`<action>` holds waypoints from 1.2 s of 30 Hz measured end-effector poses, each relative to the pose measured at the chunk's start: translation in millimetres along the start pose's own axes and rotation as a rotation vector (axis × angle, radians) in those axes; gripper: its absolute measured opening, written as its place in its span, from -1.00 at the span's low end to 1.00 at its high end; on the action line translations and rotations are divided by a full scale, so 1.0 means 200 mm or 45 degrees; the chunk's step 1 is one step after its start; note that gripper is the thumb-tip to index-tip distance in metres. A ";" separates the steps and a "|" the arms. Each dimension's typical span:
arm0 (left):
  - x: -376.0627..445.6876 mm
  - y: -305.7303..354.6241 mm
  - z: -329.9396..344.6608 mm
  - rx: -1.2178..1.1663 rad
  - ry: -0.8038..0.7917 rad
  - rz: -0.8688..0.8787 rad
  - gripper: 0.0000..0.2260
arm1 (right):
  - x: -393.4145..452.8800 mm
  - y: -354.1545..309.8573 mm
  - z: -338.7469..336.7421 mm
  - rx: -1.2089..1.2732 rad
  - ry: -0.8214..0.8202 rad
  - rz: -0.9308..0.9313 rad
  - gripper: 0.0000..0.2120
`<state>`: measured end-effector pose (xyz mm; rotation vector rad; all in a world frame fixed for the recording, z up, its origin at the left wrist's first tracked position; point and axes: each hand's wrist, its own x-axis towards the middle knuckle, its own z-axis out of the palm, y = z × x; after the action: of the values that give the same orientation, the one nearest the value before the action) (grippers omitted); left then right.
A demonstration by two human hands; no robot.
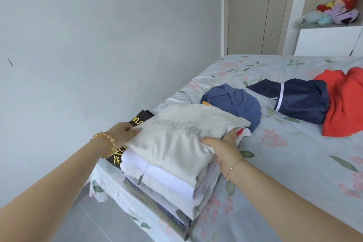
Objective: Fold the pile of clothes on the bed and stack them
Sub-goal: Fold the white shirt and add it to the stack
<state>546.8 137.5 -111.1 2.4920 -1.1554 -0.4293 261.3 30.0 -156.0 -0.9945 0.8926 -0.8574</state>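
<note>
A folded grey shirt with pale lettering (182, 135) lies on top of a stack of folded clothes (167, 186) at the bed's near left corner. My left hand (123, 132) holds the shirt's left edge, fingers partly tucked under it. My right hand (225, 147) grips its right edge, thumb on top and fingers underneath. Unfolded clothes lie further along the bed: a blue garment (237, 102), a navy one with a white stripe (300, 100) and a red one (345, 102).
The bed (284, 163) has a floral sheet and stands against a grey wall (88, 45) on the left. A black printed garment (140, 119) pokes out beside the stack. A closed door (255, 10) and a shelf with plush toys (337, 12) are at the back.
</note>
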 end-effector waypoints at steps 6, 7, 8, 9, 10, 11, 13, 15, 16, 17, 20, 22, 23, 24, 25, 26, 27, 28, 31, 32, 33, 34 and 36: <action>-0.09 -0.02 0.02 0.141 0.044 -0.096 -0.68 | -0.10 0.07 -0.03 -0.174 -0.001 0.096 0.07; -0.14 0.01 0.01 0.227 0.113 -0.132 -0.71 | -0.10 0.05 -0.04 -0.255 0.044 0.053 0.07; -0.17 0.05 0.01 0.421 0.239 -0.110 -0.70 | -0.10 0.02 -0.05 -0.426 0.104 -0.037 0.05; -0.21 0.10 0.01 0.654 0.382 -0.024 -0.64 | -0.09 0.00 -0.06 -0.681 0.146 -0.176 0.01; -0.25 0.17 0.02 0.791 0.514 0.121 -0.61 | -0.09 -0.02 -0.07 -0.969 0.142 -0.362 -0.06; -0.28 0.25 0.06 0.765 0.590 0.311 -0.60 | -0.08 -0.03 -0.08 -1.215 0.080 -0.563 -0.14; -0.36 0.41 0.15 0.594 0.460 0.529 -0.61 | -0.05 -0.04 -0.08 -1.557 -0.169 -0.753 -0.33; -0.40 0.48 0.29 0.613 0.212 0.461 -0.57 | -0.01 -0.03 -0.07 -1.799 -0.379 -0.660 -0.42; -0.41 0.47 0.36 0.684 0.100 0.386 -0.53 | 0.01 -0.01 -0.07 -1.859 -0.453 -0.570 -0.43; -0.41 0.43 0.43 0.730 0.026 0.328 -0.49 | 0.02 0.01 -0.08 -1.889 -0.511 -0.500 -0.43; -0.40 0.30 0.54 0.708 -0.002 0.285 -0.48 | 0.02 0.06 -0.12 -1.928 -0.583 -0.502 -0.42; -0.40 0.28 0.54 0.647 -0.038 0.302 -0.48 | -0.02 0.06 -0.15 -1.939 -0.574 -0.539 -0.42; -0.40 0.29 0.52 0.635 -0.069 0.292 -0.48 | -0.04 0.04 -0.17 -1.949 -0.566 -0.544 -0.42; -0.41 0.32 0.49 0.629 -0.095 0.279 -0.48 | -0.06 0.02 -0.19 -1.956 -0.553 -0.549 -0.42; -0.43 0.35 0.46 0.629 -0.108 0.269 -0.48 | -0.09 -0.01 -0.23 -1.961 -0.534 -0.555 -0.42; -0.45 0.39 0.44 0.629 -0.097 0.265 -0.48 | -0.12 -0.04 -0.29 -1.964 -0.514 -0.564 -0.42; -0.48 0.44 0.43 0.622 -0.065 0.282 -0.47 | -0.15 -0.08 -0.35 -1.970 -0.488 -0.579 -0.42; -0.52 0.50 0.43 0.605 -0.010 0.333 -0.47 | -0.18 -0.11 -0.43 -1.984 -0.455 -0.598 -0.42; -0.63 0.75 0.49 0.483 0.124 0.586 -0.50 | -0.25 -0.21 -0.69 -2.089 -0.310 -0.613 -0.43; -0.66 0.85 0.53 0.432 0.135 0.661 -0.50 | -0.27 -0.25 -0.78 -2.121 -0.240 -0.601 -0.43; -0.70 0.95 0.61 0.393 0.130 0.718 -0.51 | -0.29 -0.27 -0.90 -2.146 -0.176 -0.561 -0.44; -0.71 1.03 0.66 0.378 0.133 0.759 -0.50 | -0.30 -0.29 -0.98 -2.145 -0.126 -0.527 -0.44; -0.75 1.18 0.85 0.373 0.099 0.811 -0.49 | -0.33 -0.30 -1.18 -2.165 -0.079 -0.407 -0.44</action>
<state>226.2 78.4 -139.2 2.1559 -1.9859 0.0168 11.2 -4.5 -151.5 -2.6383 1.3962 -0.1082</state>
